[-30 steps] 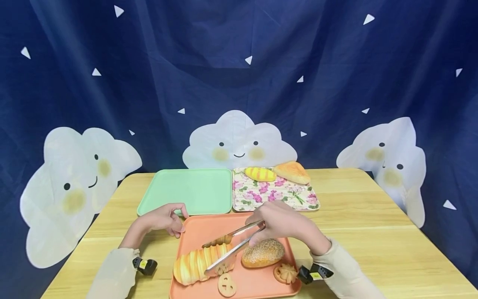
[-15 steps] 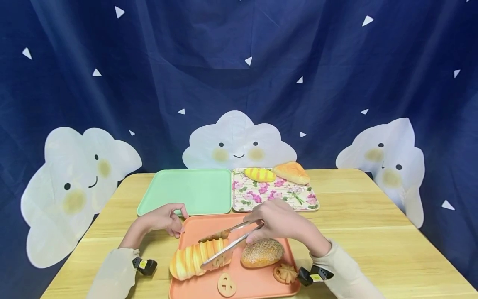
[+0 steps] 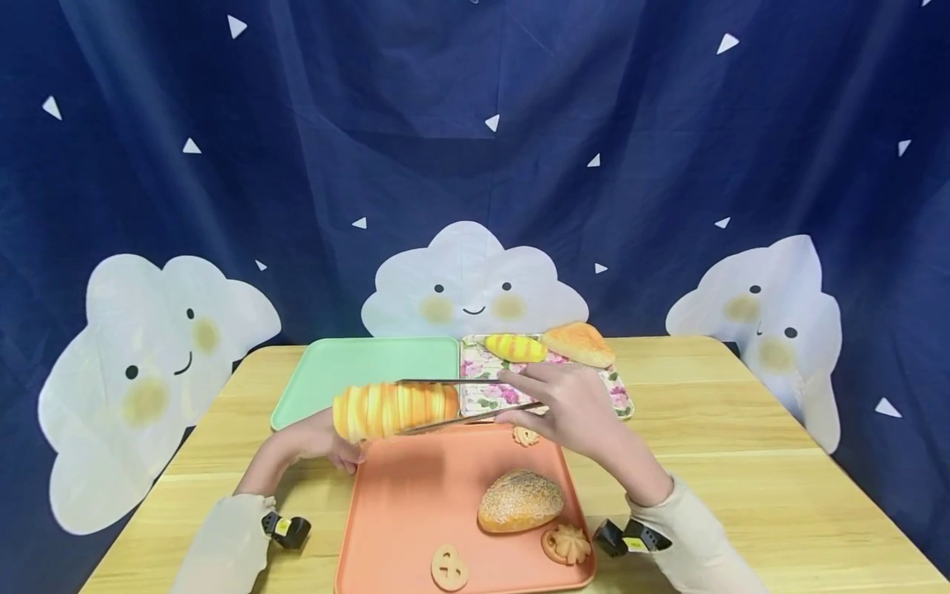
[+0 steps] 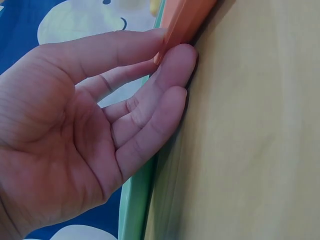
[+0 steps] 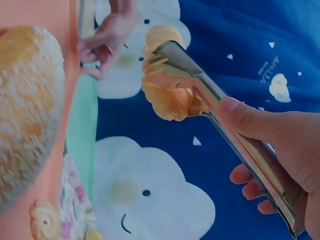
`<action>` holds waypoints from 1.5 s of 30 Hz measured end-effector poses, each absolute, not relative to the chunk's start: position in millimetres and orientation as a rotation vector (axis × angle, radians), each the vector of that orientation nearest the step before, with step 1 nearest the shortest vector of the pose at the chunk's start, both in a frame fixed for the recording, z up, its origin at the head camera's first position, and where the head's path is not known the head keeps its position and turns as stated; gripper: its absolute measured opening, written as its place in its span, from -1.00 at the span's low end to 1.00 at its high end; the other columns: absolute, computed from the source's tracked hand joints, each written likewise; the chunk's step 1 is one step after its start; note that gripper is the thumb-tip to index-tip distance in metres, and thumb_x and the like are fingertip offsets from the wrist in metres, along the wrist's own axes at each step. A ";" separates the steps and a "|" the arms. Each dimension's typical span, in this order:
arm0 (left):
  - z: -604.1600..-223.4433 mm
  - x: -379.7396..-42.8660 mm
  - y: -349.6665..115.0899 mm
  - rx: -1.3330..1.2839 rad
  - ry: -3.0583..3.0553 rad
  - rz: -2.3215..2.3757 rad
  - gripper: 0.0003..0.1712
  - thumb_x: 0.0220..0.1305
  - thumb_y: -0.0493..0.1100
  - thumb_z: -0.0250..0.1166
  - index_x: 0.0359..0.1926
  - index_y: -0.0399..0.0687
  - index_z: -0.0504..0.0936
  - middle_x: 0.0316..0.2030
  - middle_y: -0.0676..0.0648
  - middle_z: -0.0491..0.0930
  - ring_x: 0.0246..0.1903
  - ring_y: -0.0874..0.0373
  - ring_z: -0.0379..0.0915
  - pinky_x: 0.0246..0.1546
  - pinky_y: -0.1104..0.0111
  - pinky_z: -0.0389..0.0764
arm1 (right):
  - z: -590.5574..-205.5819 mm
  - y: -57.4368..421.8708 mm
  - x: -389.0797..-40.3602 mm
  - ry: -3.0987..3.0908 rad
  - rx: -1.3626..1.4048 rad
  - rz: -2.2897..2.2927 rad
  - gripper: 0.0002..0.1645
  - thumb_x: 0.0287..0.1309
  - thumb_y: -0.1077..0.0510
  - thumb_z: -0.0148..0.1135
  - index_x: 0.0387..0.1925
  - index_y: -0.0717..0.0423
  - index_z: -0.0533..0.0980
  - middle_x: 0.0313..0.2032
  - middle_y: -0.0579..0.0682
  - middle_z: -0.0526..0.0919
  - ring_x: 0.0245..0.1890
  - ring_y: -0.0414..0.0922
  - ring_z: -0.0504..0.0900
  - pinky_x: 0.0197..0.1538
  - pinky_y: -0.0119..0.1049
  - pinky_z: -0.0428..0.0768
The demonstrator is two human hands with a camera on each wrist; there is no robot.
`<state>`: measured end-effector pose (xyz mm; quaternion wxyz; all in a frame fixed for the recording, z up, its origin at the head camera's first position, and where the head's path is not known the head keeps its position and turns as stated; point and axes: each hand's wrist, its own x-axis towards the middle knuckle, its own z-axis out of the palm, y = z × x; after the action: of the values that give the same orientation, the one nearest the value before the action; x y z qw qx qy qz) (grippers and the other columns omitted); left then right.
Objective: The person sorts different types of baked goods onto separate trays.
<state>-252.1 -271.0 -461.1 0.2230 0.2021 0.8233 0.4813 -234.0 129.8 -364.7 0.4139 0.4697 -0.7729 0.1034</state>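
My right hand (image 3: 573, 406) grips a pair of metal tongs (image 5: 240, 137). Between the arms of the tongs hangs a long, ridged golden bread loaf (image 3: 396, 411), in the air over the seam between the orange tray (image 3: 401, 511) and the green tray (image 3: 378, 359). My left hand (image 3: 317, 436) is at the far left corner of the orange tray, partly hidden behind the loaf. In the left wrist view its thumb and forefinger pinch the tray's edge, while the other fingers lie loosely curled against the table.
On the orange tray lie a seeded bun (image 3: 521, 502), a pretzel-shaped cookie (image 3: 449, 568), a swirled cookie (image 3: 566, 544) and a small round cookie (image 3: 525, 436). Behind stands a floral tray (image 3: 475, 363) with a yellow striped bread (image 3: 515, 347) and a triangular bread (image 3: 579, 343). A cloud-print curtain (image 3: 475, 165) hangs behind the table.
The ridged loaf has been lifted off the orange tray in the tongs and carried away from me. The small round cookie has come into sight. My left hand has stayed in place.
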 end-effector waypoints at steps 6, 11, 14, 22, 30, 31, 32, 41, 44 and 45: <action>-460.7 -250.7 -269.4 0.424 2.220 1.345 -0.61 0.16 -0.35 0.37 -0.03 -0.41 0.45 -0.60 -0.08 0.63 -0.42 -0.05 0.72 -0.30 0.15 0.74 | -356.8 146.9 -242.4 -1.908 1.061 0.284 -0.34 0.28 -0.42 0.17 -0.12 0.05 0.76 -0.52 -0.09 0.67 -0.63 -0.18 0.56 -0.61 -0.33 0.39; -460.6 -251.1 -270.3 0.428 2.207 1.352 -0.64 0.18 -0.37 0.36 -0.07 -0.40 0.42 -0.68 0.03 0.48 -0.41 -0.03 0.72 -0.29 0.15 0.73 | -350.6 167.1 -253.0 -1.885 0.939 0.271 -0.25 0.33 -0.47 0.03 -0.13 0.05 0.77 -0.52 -0.04 0.67 -0.71 -0.15 0.48 -0.69 -0.31 0.26; -461.3 -251.0 -270.3 0.432 2.208 1.348 -0.64 0.19 -0.35 0.36 -0.06 -0.40 0.42 -0.66 0.01 0.55 -0.42 -0.01 0.72 -0.30 0.16 0.73 | -348.1 177.0 -258.7 -1.887 0.910 0.247 -0.26 0.32 -0.47 0.05 -0.15 0.05 0.77 -0.55 -0.04 0.66 -0.74 -0.16 0.42 -0.68 -0.31 0.24; -462.6 -251.9 -271.3 0.445 2.220 1.344 -0.67 0.20 -0.37 0.34 -0.06 -0.38 0.44 -0.61 -0.04 0.60 -0.42 -0.02 0.71 -0.30 0.16 0.72 | -351.7 191.8 -270.7 -1.982 0.845 0.135 -0.08 0.32 -0.58 -0.21 -0.22 0.02 0.77 -0.67 -0.08 0.56 -0.79 -0.20 0.28 -0.70 -0.36 0.09; -463.9 -252.9 -270.3 0.452 2.234 1.330 -0.68 0.20 -0.37 0.33 -0.07 -0.35 0.45 -0.54 -0.13 0.68 -0.42 -0.02 0.71 -0.32 0.18 0.71 | -369.1 201.5 -287.3 -2.145 0.809 0.082 -0.44 -0.21 -0.25 0.62 -0.23 0.02 0.77 -0.62 -0.04 0.63 -0.76 -0.24 0.20 -0.67 -0.40 0.01; -463.7 -252.9 -270.2 0.455 2.235 1.326 -0.68 0.19 -0.36 0.33 -0.07 -0.35 0.44 -0.54 -0.12 0.68 -0.42 -0.01 0.71 -0.32 0.19 0.71 | -370.5 202.3 -288.3 -2.161 0.797 0.074 -0.45 -0.21 -0.24 0.62 -0.22 0.01 0.77 -0.63 -0.05 0.61 -0.75 -0.25 0.17 -0.67 -0.40 0.01; -463.5 -252.7 -269.9 0.452 2.231 1.329 -0.68 0.19 -0.36 0.33 -0.08 -0.35 0.44 -0.53 -0.13 0.69 -0.42 -0.01 0.71 -0.32 0.19 0.71 | -371.7 203.0 -289.2 -2.181 0.788 0.068 -0.46 -0.20 -0.23 0.63 -0.22 0.00 0.77 -0.62 -0.04 0.62 -0.75 -0.24 0.17 -0.67 -0.39 0.02; -463.4 -251.9 -269.1 0.451 2.212 1.356 -0.67 0.21 -0.36 0.33 -0.06 -0.36 0.44 -0.52 -0.15 0.70 -0.42 -0.01 0.71 -0.32 0.17 0.71 | -382.1 206.5 -296.8 -2.330 0.734 0.037 -0.43 -0.19 -0.24 0.62 -0.15 -0.02 0.75 -0.57 -0.02 0.65 -0.75 -0.21 0.23 -0.69 -0.32 0.08; -463.3 -251.8 -268.9 0.451 2.207 1.362 -0.67 0.21 -0.36 0.32 -0.05 -0.37 0.44 -0.50 -0.17 0.70 -0.42 -0.02 0.71 -0.32 0.16 0.71 | -385.6 207.0 -299.2 -2.372 0.717 0.040 -0.45 -0.18 -0.23 0.62 -0.16 -0.04 0.75 -0.55 -0.02 0.67 -0.75 -0.19 0.29 -0.69 -0.30 0.11; -463.1 -251.7 -268.9 0.452 2.207 1.363 -0.67 0.21 -0.36 0.32 -0.05 -0.37 0.44 -0.50 -0.17 0.70 -0.42 -0.01 0.71 -0.33 0.16 0.70 | -386.5 207.1 -299.6 -2.389 0.711 0.043 -0.45 -0.17 -0.23 0.62 -0.16 -0.04 0.75 -0.54 -0.02 0.68 -0.74 -0.18 0.32 -0.69 -0.30 0.12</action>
<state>-251.7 -268.9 -463.1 0.2514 0.1662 0.8112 0.5011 -299.6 207.1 -386.5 0.3186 0.2705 -0.9083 0.0164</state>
